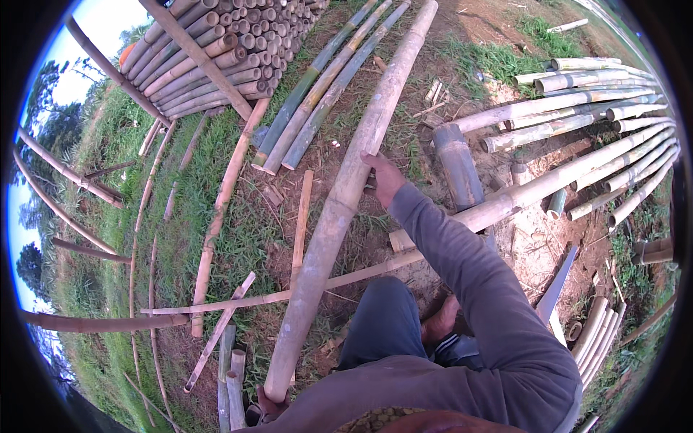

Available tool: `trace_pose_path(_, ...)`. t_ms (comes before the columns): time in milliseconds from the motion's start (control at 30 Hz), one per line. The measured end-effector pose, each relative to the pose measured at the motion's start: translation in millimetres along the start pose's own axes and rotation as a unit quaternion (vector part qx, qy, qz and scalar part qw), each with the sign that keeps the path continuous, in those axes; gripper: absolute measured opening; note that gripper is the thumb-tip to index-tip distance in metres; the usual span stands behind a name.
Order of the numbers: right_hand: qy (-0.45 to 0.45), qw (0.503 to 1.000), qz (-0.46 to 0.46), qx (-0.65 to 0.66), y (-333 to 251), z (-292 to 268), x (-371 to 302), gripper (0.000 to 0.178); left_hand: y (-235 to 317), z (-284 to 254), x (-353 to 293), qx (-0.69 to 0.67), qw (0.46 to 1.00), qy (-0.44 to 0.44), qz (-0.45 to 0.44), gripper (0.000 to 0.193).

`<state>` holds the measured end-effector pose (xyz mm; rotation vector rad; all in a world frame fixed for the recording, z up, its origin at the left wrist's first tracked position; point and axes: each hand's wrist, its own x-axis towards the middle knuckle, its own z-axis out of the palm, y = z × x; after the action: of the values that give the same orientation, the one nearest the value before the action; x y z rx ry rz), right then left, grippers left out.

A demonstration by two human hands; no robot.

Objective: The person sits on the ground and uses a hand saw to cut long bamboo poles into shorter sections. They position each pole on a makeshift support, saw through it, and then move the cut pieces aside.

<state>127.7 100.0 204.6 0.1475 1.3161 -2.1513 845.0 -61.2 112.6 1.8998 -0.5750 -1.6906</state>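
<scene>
A long, thick bamboo pole (317,252) slants across the middle, from my body at the bottom up to the top edge. My right hand (386,179) grips it partway along from the right side, thumb on top, with the other fingers partly hidden underneath. At the pole's near end my left hand (272,405) is closed around the lower side, mostly covered by the pole. Beneath the pole runs a thin split bamboo strip (361,275), crossing from left to right. A narrow flat slat (302,220) lies on the ground just left of the pole.
A large stack of bamboo (245,43) stands at the far left. Several poles (577,124) lie at right, one resting on a thick bamboo block (458,166). A handsaw (557,285) is on the right, near short cut pieces (599,332). Three greenish poles (336,79) lie at the back.
</scene>
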Motion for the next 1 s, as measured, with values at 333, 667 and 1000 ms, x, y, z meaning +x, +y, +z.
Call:
trace_pose_path(333, -0.017, 0.785, -0.332, -0.523, -59, -138, -161, 0.051, 3, 629, 42, -0.052, 0.982, -0.158, 0.09, 0.076)
trace_pose_path(667, 0.467, 0.729, -0.036, -0.5, 88, -345, -458, 0.032, -25, 845, 31, 0.321, 0.78, -0.242, 0.481, 0.06)
trace_pose_path(1000, 0.29, 0.744, -0.005, -0.602, 102, -321, -415, 0.034, -57, 492, -85, 0.668, 0.442, -0.474, 0.366, 0.077)
